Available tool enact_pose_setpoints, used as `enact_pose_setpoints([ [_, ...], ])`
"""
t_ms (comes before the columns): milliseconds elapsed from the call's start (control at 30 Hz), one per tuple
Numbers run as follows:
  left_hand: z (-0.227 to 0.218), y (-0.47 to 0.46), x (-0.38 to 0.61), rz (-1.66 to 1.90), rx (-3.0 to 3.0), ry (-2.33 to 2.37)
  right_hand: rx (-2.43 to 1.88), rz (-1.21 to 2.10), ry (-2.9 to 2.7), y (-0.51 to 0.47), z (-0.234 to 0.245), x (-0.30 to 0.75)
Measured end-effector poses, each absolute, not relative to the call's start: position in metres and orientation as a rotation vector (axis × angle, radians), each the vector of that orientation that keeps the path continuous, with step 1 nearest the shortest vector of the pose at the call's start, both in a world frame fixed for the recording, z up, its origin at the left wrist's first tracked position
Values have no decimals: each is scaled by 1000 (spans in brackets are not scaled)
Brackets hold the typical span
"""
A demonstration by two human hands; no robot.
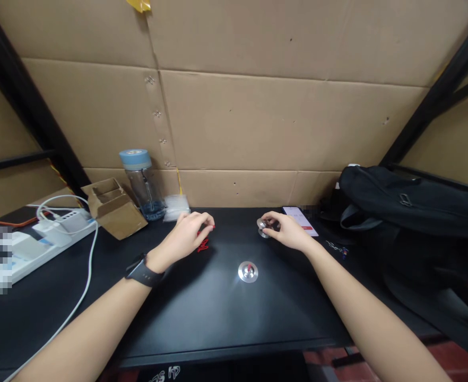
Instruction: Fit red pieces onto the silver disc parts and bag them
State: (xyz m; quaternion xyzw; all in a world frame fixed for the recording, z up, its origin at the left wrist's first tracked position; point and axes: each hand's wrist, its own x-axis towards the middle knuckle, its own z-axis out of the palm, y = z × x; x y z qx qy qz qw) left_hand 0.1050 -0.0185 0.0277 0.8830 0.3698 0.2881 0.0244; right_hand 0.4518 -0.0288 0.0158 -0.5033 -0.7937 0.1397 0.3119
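My left hand (188, 233), with a dark watch on its wrist, is closed in a pinch, and a bit of red shows at the fingertips. Below those fingers lies a small heap of thin red pieces (203, 243), partly hidden by the hand. My right hand (286, 231) has its fingers closed on a shiny round metal piece (262, 226), near the back of the table. Its fingers cover part of that piece. Between the hands and closer to me, a round metal disc (242, 272) with a raised centre lies flat, a small red piece (249, 267) on its middle.
On the left stand a power strip (80, 229) with white cables, an open cardboard box (124, 222) and a blue-lidded bottle (140, 185). A phone (302, 222), a small trinket (343, 251) and a black bag (413, 207) are on the right. Cardboard (250, 122) walls the back.
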Motion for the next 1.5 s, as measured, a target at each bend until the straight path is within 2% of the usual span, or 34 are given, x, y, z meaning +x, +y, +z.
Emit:
enact_pose_setpoints([
  [333,20,-37,133,1048,2224,1001,-891,726,-1862,-74,23,383],
  [500,19,-48,147,1097,2266,989,-788,840,-1725,-84,15,361],
  [833,15,-57,158,1308,2250,1005,-756,835,-1696,-84,11,357],
  [1233,12,-61,161,1297,2397,1160,-811,830,-1732,-76,7,362],
  [1500,12,-65,162,1254,2466,1218,-856,562,-2006,-75,18,372],
])
